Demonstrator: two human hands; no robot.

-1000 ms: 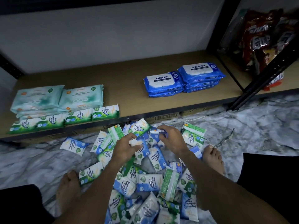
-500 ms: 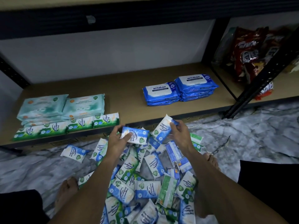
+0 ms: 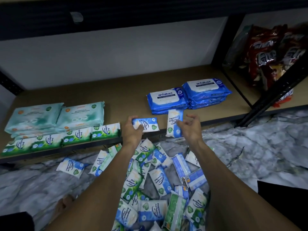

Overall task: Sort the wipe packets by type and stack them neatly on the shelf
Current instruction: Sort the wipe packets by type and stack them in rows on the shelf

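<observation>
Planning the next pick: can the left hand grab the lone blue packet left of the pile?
Probably not yet: the left hand grips another blue packet, though nothing covers the lone packet.

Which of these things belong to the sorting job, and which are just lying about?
Part of the job: blue packet in the left hand, second blue packet in the right hand, pile of packets, green packets, pale green packs and blue packs on the shelf.

Just lying about: snack bags on the next shelf.
</observation>
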